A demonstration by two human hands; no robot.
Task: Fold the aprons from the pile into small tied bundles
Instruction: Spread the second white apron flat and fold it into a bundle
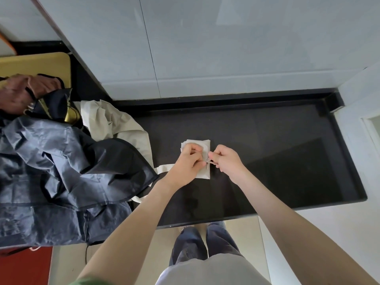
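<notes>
- A white apron bundle [202, 144], folded small, lies on the black tabletop [277, 140] at the middle of the frame.
- The left hand [185, 163] sits on the bundle, its fingers curled and gripping the cloth.
- The right hand [227, 159], just right of the bundle, pinches a thin tie [209, 160] between thumb and fingers.
- At the left of the frame lies the pile: a dark blue apron [61, 161] over a cream apron [115, 122].
</notes>
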